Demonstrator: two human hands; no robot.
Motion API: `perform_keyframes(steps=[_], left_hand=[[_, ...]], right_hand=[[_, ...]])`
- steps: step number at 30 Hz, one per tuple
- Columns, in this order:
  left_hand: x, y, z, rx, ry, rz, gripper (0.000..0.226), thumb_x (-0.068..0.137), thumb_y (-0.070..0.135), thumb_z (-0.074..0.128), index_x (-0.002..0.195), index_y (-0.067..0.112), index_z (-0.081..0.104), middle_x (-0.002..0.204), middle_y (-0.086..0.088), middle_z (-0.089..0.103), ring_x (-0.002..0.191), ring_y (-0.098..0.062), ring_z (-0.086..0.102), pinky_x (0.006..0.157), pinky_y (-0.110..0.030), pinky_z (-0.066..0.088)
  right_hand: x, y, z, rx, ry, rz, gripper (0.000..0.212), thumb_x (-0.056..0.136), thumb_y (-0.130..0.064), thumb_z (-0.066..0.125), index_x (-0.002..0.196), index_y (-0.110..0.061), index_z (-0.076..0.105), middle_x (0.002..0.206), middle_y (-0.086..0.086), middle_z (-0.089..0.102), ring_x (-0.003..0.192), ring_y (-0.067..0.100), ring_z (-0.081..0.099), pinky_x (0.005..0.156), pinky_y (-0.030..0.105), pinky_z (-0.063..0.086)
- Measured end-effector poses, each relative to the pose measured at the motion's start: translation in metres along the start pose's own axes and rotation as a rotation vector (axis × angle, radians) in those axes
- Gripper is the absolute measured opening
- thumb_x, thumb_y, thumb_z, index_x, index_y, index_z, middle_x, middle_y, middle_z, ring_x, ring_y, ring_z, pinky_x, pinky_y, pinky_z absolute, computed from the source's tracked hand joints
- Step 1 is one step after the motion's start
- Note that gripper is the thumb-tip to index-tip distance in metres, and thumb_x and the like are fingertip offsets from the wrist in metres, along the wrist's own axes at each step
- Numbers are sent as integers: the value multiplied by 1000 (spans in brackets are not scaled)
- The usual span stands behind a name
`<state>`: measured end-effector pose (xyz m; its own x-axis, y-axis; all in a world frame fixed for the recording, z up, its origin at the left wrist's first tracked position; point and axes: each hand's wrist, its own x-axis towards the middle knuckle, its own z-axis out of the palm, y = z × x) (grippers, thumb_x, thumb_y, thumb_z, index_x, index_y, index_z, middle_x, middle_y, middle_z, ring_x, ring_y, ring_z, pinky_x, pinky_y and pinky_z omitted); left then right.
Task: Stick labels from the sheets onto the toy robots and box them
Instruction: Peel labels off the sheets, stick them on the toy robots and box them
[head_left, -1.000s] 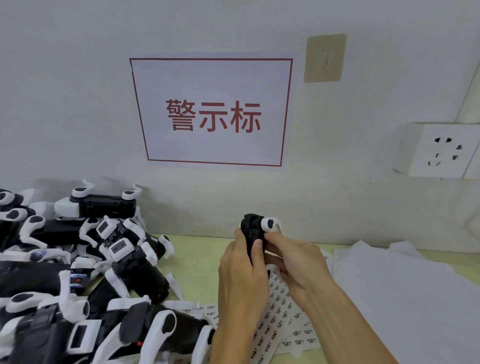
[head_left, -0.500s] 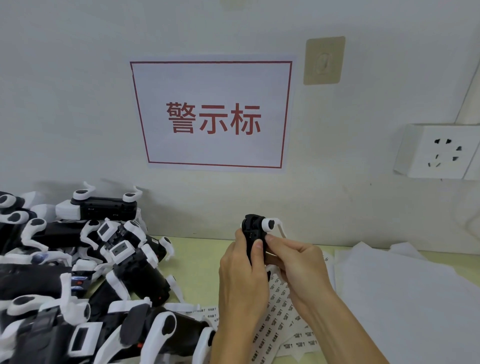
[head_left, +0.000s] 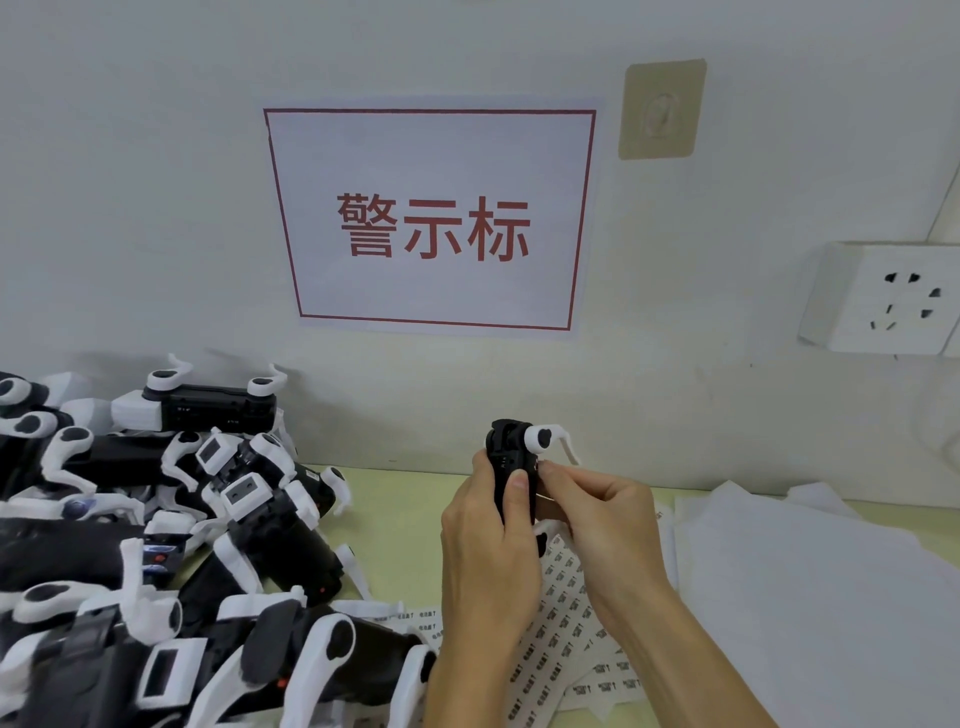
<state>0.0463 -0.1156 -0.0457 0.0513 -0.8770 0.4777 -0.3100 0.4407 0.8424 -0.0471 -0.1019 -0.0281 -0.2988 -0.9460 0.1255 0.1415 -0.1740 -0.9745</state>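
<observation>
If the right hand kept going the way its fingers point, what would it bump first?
Probably the toy robot the left hand holds; the right hand's fingertips already look against its side.

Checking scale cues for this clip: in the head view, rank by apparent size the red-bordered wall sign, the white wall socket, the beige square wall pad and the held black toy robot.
1. Red-bordered wall sign
2. White wall socket
3. Beige square wall pad and held black toy robot: similar; the robot is partly covered by hands and nearer the camera, so unranked.

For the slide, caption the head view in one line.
Left hand grips a toy robot while right hand fingers press its side, above label sheets.
</observation>
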Motion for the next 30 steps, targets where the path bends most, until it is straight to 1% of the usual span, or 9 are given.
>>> perform_keyframes(steps=[3,9,11,15,19,21,25,27,30], left_hand=[[0,-2,-1,13,-3,-10,16,103,26,45,93,22,57,75,6,61,71,-5,57,60,-15,40],[-1,-1,-1,6,-49,-4,18,105,26,44,101,16,59,80,6,61,71,-5,56,61,-13,39],[-1,1,0,-17,-57,15,18,105,24,45,96,17,58,77,5,61,68,-6,55,60,-15,39],[-1,2,1,-47,-68,17,19,105,24,44,94,20,59,78,3,63,72,-10,59,61,-20,43],[-1,-1,0,-75,-56,3,20,105,23,45,92,19,60,77,2,64,71,-11,60,60,-18,43],[0,-1,-1,-80,-60,2,20,105,23,45,93,19,60,79,2,66,74,-12,62,62,-22,47],[0,-1,-1,-73,-73,13,19,105,22,45,93,20,60,79,3,66,74,-12,63,64,-24,49],[-1,-1,0,-69,-92,12,19,105,22,45,93,20,60,78,3,66,73,-12,62,64,-25,49],[-2,-2,0,-66,-108,3,19,105,23,45,92,19,60,77,2,65,72,-12,62,63,-25,48]], right_hand=[[-1,0,1,-43,-13,-49,19,94,-17,67,86,-26,83,85,0,79,86,13,76,70,18,58],[0,-1,-4,-73,-1,-88,26,95,-12,65,79,-22,83,81,3,79,83,15,77,68,19,58],[1,-1,-7,-83,11,-94,27,93,-10,65,78,-23,83,79,2,79,81,15,77,66,18,58],[0,-1,-10,-115,-5,-117,30,96,-12,63,77,-24,83,79,2,78,82,13,77,71,18,59],[0,-2,-11,-140,-37,-151,28,97,-11,62,83,-21,83,81,0,79,83,12,76,71,18,58],[0,-2,-11,-166,-47,-157,25,96,-11,63,84,-20,83,82,-2,79,83,11,76,74,20,59],[2,-5,-15,-245,-58,-185,25,97,-12,62,84,-17,83,78,-3,78,81,11,76,72,19,58],[2,-6,-18,-308,-54,-205,31,98,-14,61,78,-18,83,73,-1,78,76,14,76,69,24,60],[3,-6,-20,-379,-34,-216,34,99,-16,60,72,-14,81,69,5,76,72,24,76,73,40,61]])
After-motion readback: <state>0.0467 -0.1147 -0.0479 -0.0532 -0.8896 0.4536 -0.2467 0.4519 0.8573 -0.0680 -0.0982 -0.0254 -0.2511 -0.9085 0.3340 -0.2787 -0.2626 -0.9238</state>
